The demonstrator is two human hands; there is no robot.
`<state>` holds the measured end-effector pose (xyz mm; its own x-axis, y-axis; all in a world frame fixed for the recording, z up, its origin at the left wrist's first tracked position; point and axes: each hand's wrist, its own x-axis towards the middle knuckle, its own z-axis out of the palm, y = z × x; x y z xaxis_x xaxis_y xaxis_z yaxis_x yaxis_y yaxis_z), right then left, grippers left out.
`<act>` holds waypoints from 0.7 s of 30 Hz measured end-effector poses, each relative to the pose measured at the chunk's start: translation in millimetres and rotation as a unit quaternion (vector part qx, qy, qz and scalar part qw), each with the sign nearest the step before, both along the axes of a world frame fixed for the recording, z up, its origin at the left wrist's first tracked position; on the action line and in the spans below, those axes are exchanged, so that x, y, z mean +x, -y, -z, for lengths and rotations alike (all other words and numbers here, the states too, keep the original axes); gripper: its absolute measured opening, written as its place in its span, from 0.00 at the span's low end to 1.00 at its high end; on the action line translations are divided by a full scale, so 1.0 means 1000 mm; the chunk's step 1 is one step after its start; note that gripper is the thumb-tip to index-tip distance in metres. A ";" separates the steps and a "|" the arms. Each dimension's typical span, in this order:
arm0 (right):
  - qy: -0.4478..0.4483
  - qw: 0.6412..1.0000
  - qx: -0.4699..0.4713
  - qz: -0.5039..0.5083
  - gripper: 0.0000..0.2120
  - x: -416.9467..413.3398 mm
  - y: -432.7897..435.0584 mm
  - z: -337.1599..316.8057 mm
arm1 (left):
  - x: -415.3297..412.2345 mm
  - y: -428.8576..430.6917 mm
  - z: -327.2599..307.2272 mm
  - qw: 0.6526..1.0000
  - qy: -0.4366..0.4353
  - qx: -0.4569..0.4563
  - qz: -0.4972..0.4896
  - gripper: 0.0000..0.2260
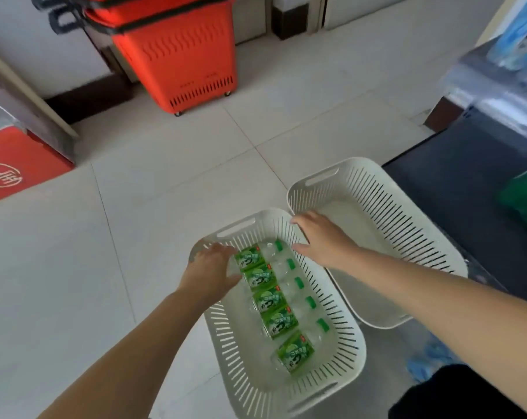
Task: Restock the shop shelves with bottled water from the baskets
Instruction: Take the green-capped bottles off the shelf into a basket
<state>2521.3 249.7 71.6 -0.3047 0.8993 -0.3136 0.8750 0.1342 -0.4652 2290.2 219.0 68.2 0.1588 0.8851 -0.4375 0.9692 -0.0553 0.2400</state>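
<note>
A white slotted basket (235, 352) stands on the tiled floor and holds several clear water bottles (271, 300) with green labels and green caps, lying side by side. My left hand (211, 269) reaches over the basket's left rim, fingers spread, close to the farthest bottle. My right hand (319, 237) hovers open over the basket's far right corner, where it meets a second white basket (407, 213). That second basket looks empty. Neither hand holds anything.
A stack of orange shopping baskets (180, 55) stands at the back. A red carton (11, 164) sits at the left. A dark shelf unit (467, 192) with blurred packaged goods (522, 204) runs along the right.
</note>
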 end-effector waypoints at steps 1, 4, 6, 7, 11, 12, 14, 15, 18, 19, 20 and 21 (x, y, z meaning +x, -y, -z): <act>-0.001 1.000 -0.016 -0.007 0.23 -0.003 0.006 0.019 | 0.002 0.004 0.017 1.000 0.001 -0.013 0.005 0.24; 0.005 0.997 -0.064 -0.032 0.22 -0.013 0.029 0.067 | 0.009 0.019 0.064 0.998 -0.002 -0.055 0.016 0.24; 0.023 0.995 -0.085 -0.047 0.25 -0.020 0.042 0.090 | 0.014 0.027 0.090 0.996 -0.006 -0.081 0.022 0.25; 0.033 0.994 -0.094 -0.047 0.25 -0.023 0.047 0.102 | 0.017 0.030 0.102 0.995 -0.008 -0.093 0.023 0.26; 0.035 0.986 -0.158 0.048 0.26 -0.028 0.058 0.150 | 0.027 0.034 0.141 0.991 -0.016 -0.131 0.026 0.28; 0.028 0.980 -0.176 0.093 0.25 -0.029 0.059 0.160 | 0.029 0.032 0.149 0.990 -0.023 -0.135 0.030 0.28; 0.020 0.964 -0.199 0.175 0.21 -0.031 0.060 0.180 | 0.032 0.028 0.164 0.990 -0.037 -0.130 0.043 0.30; 0.017 0.957 -0.210 0.200 0.21 -0.032 0.061 0.188 | 0.034 0.026 0.170 0.990 -0.043 -0.127 0.048 0.30; 0.035 0.945 -0.242 0.219 0.22 -0.036 0.069 0.206 | 0.042 0.019 0.186 0.990 -0.048 -0.107 0.080 0.33; 0.047 0.944 -0.256 0.203 0.24 -0.035 0.074 0.211 | 0.044 0.018 0.190 0.989 -0.045 -0.102 0.095 0.34; 0.061 0.944 -0.267 0.185 0.26 -0.033 0.078 0.216 | 0.046 0.017 0.195 0.988 -0.044 -0.098 0.110 0.34; 0.079 0.945 -0.270 0.169 0.28 -0.030 0.082 0.220 | 0.049 0.016 0.199 0.987 -0.044 -0.096 0.123 0.35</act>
<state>2491.1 167.6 -148.9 0.0595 0.6326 -0.7722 0.8896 -0.3846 -0.2465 2338.9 202.7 -130.3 0.3126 0.7239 -0.6150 0.9496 -0.2534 0.1844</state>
